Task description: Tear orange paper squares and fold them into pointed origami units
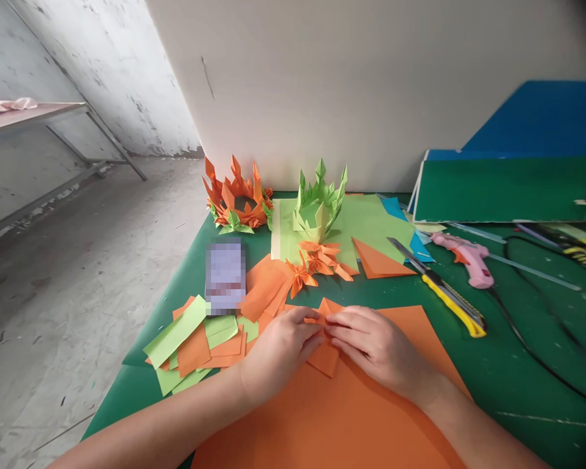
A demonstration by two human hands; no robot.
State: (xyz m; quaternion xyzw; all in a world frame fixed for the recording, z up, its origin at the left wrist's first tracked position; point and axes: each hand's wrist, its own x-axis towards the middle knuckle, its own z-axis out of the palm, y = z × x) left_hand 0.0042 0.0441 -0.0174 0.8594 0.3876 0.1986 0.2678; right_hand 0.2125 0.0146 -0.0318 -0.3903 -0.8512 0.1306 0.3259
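Note:
My left hand (284, 345) and my right hand (374, 345) meet above a large orange sheet (342, 423). Their fingertips pinch a small piece of orange paper (326, 359), partly hidden by the fingers, with a flap pointing toward me and a peak at the far side. Just beyond the hands lie several folded orange paper flowers (317, 260). An orange paper triangle (378, 260) lies to their right. Behind stand a green folded-paper crown (319, 212) and an orange paper crown (234, 198) trimmed with green leaves.
Left of my hands are loose orange and green paper pieces (193, 345) and a blurred phone-like rectangle (225, 273). At right lie a yellow utility knife (452, 303), a pink glue gun (463, 257) with its black cord, and clear glue sticks. A green board (508, 189) stands behind.

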